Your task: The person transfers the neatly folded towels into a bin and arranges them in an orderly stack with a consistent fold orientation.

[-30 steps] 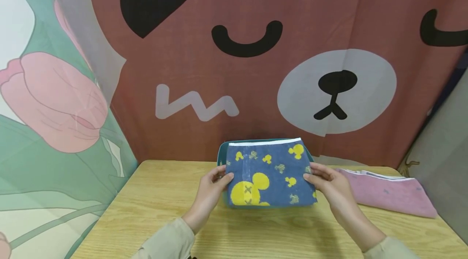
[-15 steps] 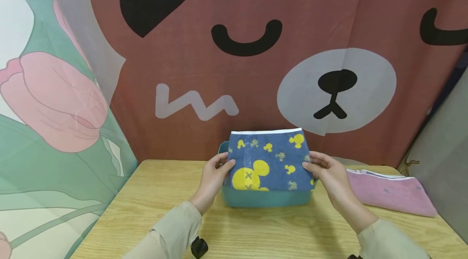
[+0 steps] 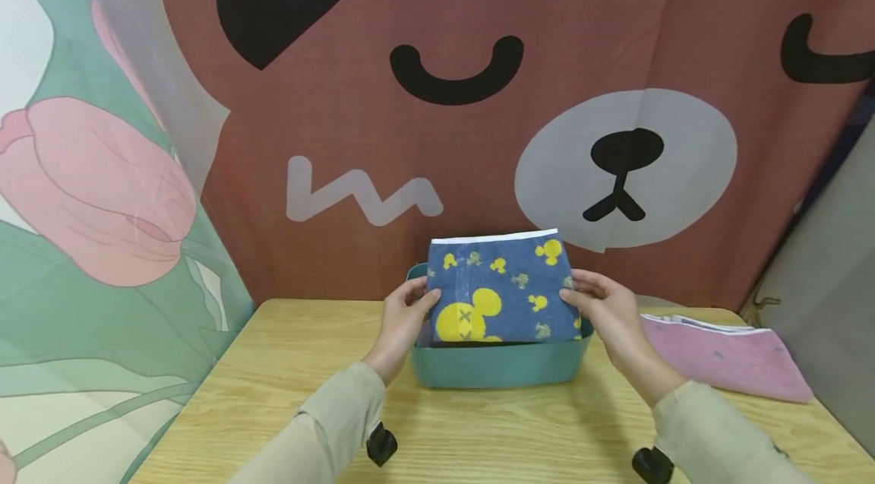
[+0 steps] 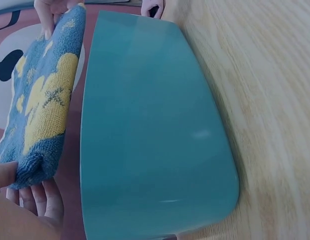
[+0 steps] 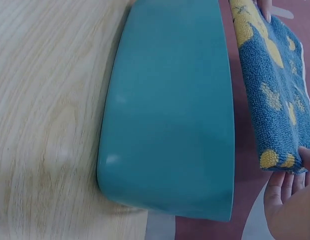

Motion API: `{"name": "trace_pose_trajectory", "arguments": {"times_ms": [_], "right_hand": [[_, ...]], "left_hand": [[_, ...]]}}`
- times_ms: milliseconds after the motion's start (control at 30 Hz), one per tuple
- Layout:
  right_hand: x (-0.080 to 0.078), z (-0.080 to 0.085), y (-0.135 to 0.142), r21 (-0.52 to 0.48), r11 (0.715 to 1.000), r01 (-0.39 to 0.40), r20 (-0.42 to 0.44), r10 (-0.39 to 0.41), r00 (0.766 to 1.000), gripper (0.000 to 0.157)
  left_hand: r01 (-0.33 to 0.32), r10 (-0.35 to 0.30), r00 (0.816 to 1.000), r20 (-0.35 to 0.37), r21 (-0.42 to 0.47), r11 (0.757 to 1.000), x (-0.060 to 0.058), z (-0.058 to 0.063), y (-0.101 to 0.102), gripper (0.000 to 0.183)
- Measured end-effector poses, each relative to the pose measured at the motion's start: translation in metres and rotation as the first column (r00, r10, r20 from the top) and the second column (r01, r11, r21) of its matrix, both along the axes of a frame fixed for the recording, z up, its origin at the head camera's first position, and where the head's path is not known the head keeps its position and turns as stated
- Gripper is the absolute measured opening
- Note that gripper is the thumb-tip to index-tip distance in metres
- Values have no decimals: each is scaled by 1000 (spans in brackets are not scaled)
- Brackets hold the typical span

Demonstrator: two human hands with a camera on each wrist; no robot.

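A folded blue towel (image 3: 509, 294) with yellow mouse-head shapes and a white edge is held up over a teal bin (image 3: 502, 366). My left hand (image 3: 405, 321) pinches its left side, thumb in front and fingers behind. On the opposite side my right hand (image 3: 611, 321) grips it the same way. Both wrist views show the towel (image 4: 42, 105) apart from the rim of the bin (image 5: 167, 110), with a gap between them. The bin stands on the wooden table, and most of its inside is hidden behind the towel.
A folded pink towel (image 3: 728, 359) with a white edge lies on the table (image 3: 307, 362) at the right, beyond my right hand. Behind the table hangs a curtain (image 3: 355, 134) with a bear face. A grey panel (image 3: 834, 302) borders the right side.
Both hands have raised the blue towel and moved it slightly away, uncovering the front wall of the bin. The pink towel and the bin stay in place.
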State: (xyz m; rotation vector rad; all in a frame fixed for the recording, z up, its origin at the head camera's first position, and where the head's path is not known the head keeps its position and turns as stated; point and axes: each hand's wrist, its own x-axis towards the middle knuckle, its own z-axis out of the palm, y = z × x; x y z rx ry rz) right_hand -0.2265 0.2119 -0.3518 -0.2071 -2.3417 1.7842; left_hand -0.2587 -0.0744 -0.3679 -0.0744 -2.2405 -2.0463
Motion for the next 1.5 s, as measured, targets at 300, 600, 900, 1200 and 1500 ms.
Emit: {"name": "trace_pose_trajectory", "arguments": {"times_ms": [300,600,900,1200,1500], "right_hand": [[-10,-4,0,-10,1000,-8,9,8,1000,55],[-18,-7,0,20,1000,16,24,-17,1000,54],[-21,-10,-4,42,999,0,14,-1,1000,53],[-24,-17,-7,84,996,8,-18,-6,1000,48],[-26,-30,-8,228,973,32,-91,-11,996,43]], "left_hand": [[-34,34,999,-36,-19,999,-8,-1,7,36],[-35,34,999,-26,-42,998,-14,-6,10,33],[-55,52,998,-44,-67,996,-17,-10,9,32],[-77,71,996,-54,-119,990,-18,-14,7,32],[-71,49,990,-130,-171,983,-20,-24,8,29]]}}
